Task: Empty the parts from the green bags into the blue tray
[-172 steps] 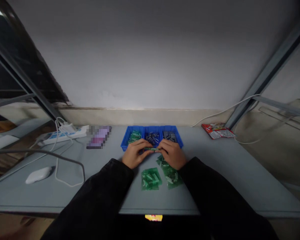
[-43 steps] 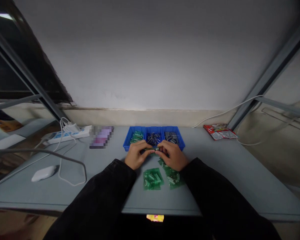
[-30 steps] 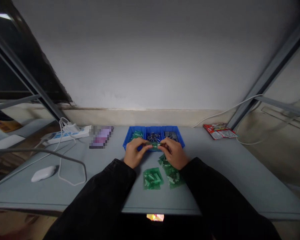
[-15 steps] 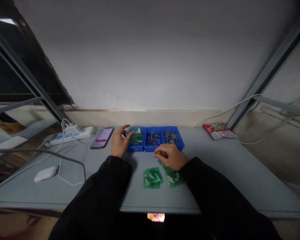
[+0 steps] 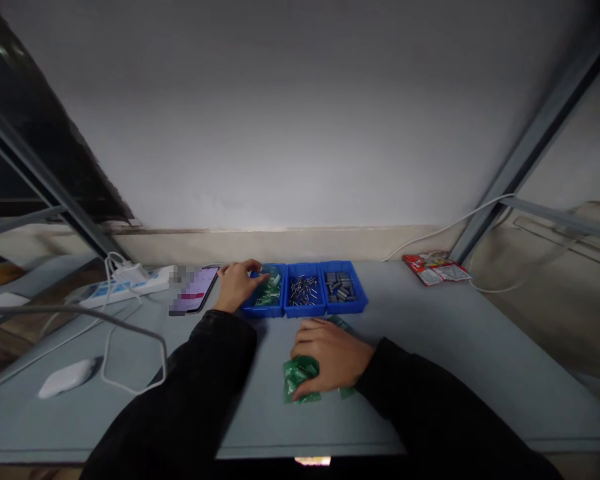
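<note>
Three small blue bins stand in a row on the grey table. My left hand (image 5: 237, 283) reaches over the left bin (image 5: 265, 308), which holds green parts; its fingers are curled at the bin's near-left rim, and whether they hold anything is hidden. The middle bin (image 5: 305, 310) holds small metal pins and the right bin (image 5: 344, 307) holds dark grey pieces. My right hand (image 5: 330, 355) lies over green plastic bags (image 5: 299, 377) on the table, fingers curled onto the left bag. Another green bag shows behind the hand.
A phone (image 5: 194, 297) lies left of the bins, beside a white power strip (image 5: 130, 283) with cables. A white mouse (image 5: 66, 377) sits at the near left. A red packet (image 5: 433, 268) lies at the far right by a metal shelf post (image 5: 510, 170).
Both hands let go of the small green piece they held together before the bins. My left hand went to the left bin. My right hand dropped back onto the green bags.
</note>
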`<state>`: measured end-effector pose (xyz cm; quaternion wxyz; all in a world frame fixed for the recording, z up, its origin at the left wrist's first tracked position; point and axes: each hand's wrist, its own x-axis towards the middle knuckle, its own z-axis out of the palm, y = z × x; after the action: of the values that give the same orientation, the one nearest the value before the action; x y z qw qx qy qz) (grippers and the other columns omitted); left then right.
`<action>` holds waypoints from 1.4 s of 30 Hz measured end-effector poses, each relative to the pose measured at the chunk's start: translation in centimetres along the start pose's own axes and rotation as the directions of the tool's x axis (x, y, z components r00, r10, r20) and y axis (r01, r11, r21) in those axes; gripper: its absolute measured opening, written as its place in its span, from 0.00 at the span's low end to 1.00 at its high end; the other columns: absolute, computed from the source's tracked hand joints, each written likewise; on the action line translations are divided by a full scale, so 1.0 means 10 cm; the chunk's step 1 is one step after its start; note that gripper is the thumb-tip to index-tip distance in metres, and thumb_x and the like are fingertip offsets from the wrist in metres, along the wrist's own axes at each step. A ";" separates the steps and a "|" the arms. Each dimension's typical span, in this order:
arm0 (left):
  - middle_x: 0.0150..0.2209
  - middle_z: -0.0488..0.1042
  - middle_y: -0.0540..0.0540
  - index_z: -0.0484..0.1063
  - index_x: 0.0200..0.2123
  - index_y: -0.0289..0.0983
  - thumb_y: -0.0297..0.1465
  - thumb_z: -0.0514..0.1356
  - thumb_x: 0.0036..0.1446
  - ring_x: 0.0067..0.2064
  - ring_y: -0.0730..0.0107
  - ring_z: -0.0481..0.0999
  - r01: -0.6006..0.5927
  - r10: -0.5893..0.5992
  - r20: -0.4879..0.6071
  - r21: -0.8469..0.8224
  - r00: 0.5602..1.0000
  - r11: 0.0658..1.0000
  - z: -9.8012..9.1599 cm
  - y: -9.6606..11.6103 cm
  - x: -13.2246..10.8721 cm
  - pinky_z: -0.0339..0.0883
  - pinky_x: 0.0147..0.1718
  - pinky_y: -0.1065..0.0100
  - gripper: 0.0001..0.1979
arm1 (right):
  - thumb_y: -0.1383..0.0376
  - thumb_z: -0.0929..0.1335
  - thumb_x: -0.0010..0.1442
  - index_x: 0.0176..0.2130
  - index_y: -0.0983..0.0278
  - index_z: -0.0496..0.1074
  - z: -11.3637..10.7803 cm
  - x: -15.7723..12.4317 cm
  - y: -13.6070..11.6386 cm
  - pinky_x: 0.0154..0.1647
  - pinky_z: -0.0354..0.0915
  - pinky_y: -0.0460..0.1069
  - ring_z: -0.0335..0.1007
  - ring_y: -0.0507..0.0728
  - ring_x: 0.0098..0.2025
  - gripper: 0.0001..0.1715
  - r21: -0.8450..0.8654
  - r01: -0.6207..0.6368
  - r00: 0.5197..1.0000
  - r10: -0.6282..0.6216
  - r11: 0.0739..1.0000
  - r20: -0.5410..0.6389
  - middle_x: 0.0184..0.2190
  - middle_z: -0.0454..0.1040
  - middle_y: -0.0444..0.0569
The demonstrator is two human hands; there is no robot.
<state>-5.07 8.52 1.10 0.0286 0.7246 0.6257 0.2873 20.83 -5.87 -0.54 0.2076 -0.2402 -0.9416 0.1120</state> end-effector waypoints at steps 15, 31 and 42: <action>0.54 0.72 0.38 0.84 0.41 0.41 0.42 0.63 0.63 0.60 0.47 0.70 -0.110 0.103 -0.123 -0.051 0.987 0.993 0.11 -0.10 0.01 0.59 0.65 0.46 0.13 | 0.64 0.80 0.55 0.36 0.62 0.79 -0.09 0.03 0.00 0.58 0.59 0.57 0.74 0.57 0.46 0.10 0.302 -0.294 0.950 0.312 0.907 -0.010 0.37 0.81 0.46; 0.49 0.77 0.41 0.80 0.43 0.37 0.46 0.57 0.64 0.54 0.56 0.75 -0.019 -0.008 -0.061 -0.439 0.998 0.898 0.07 0.04 -0.26 0.68 0.57 0.59 0.21 | 0.46 0.75 0.57 0.36 0.61 0.71 -0.30 -0.06 0.21 0.17 0.45 0.45 0.49 0.47 0.20 0.23 0.958 -0.093 0.634 0.758 0.272 -0.153 0.22 0.60 0.37; 0.50 0.75 0.39 0.79 0.43 0.36 0.44 0.55 0.67 0.54 0.55 0.75 -0.130 0.043 -0.268 -0.314 0.962 0.940 0.00 0.11 -0.30 0.67 0.60 0.56 0.20 | 0.61 0.74 0.52 0.46 0.61 0.75 -0.34 -0.06 0.31 0.23 0.56 0.44 0.61 0.50 0.28 0.20 0.996 -0.007 0.647 0.760 0.094 -0.067 0.33 0.67 0.43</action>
<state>-4.22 5.50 0.35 0.0548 0.6933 0.5346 0.4802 24.05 -3.13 1.33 0.5447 -0.3380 -0.4320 0.6343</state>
